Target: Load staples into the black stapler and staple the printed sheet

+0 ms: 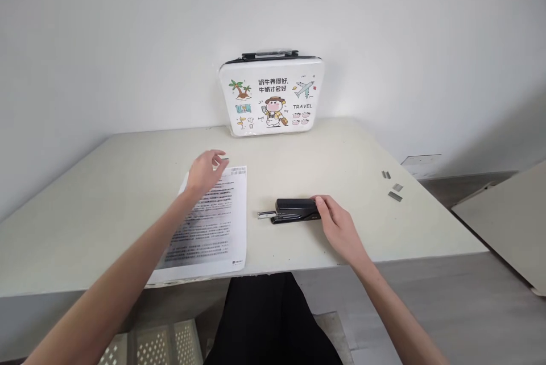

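My left hand (206, 172) hovers over the top left corner of a printed paper sheet (213, 223), its fingers pinched on a small grey strip of staples (223, 158). My right hand (336, 222) rests on the back end of a black stapler (293, 210) that lies on the table (128, 183). The stapler's metal staple tray sticks out to the left. The paper lies flat near the table's front edge.
A white case with cartoon prints and the word TRAVEL (272, 96) leans against the wall at the back. Several loose staple strips (394, 187) lie at the table's right side. A second board (507, 211) stands to the right, and a perforated white crate (157, 345) sits under the table.
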Available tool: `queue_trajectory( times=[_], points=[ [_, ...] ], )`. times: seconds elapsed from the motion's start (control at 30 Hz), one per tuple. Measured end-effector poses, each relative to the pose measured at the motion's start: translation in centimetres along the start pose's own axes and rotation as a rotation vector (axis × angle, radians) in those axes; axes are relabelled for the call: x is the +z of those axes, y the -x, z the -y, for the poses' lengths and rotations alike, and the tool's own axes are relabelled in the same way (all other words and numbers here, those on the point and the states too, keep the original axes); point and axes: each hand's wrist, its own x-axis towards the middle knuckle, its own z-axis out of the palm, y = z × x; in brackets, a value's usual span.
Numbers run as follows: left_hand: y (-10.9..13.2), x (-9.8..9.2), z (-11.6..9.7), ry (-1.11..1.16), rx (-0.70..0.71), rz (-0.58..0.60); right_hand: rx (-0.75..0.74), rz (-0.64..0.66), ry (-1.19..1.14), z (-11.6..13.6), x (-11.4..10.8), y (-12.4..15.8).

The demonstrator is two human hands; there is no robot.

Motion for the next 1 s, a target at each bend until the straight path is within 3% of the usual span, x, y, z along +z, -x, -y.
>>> queue_trajectory(
  times=[0.13, 0.27, 0.4, 0.57, 0.7, 1.0],
  points=[
    [-4.5, 1.2, 2.2, -0.116, -0.114, 0.054, 0.020, 0.006, -0.008, 0.1, 0.0, 0.1],
    [-4.5, 1.6, 2.5, -0.100, -0.097, 0.087, 0.036, 0.007, 0.005, 0.3, -0.1, 0.2],
    [-1.4, 0.5, 0.4, -0.015, -0.025, 0.144, 0.035, 0.004, 0.013, 0.3, -0.2, 0.3],
    [5.2, -1.3, -4.7, 0.248, 0.151, 0.264, 0.034, 0.004, 0.015, 0.2, -0.3, 0.4],
    [9.0, -1.3, -7.6, 0.315, 0.243, 0.310, 0.039, 0.001, 0.013, 0.3, -0.3, 0.4],
    [11.2, 0.9, -7.9, 0.264, 0.327, 0.283, 0.030, -0.008, 0.003, 0.1, -0.2, 0.2]
  ],
)
